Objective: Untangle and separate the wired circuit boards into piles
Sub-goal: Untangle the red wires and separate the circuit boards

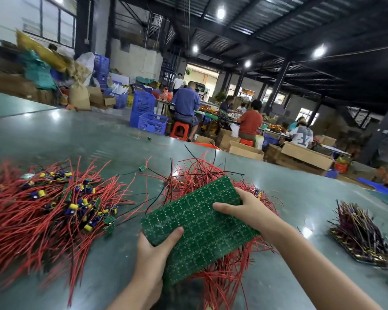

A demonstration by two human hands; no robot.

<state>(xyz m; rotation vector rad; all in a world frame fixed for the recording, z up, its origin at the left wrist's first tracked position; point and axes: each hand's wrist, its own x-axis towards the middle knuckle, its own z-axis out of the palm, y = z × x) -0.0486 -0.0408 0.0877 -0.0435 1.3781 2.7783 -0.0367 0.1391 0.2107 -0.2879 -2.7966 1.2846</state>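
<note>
My left hand [154, 253] and right hand [244, 209] both grip 1 big green circuit board panel [199, 224] at lower center, red wires [222, 285] hanging under it.

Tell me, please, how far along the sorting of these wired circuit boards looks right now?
Done: a large pile of separated boards with red wires lies at left. In hand: the left hand and right hand grip a green panel trailing red wires. Left: a tangled heap behind it and a darker bundle at right.
</note>
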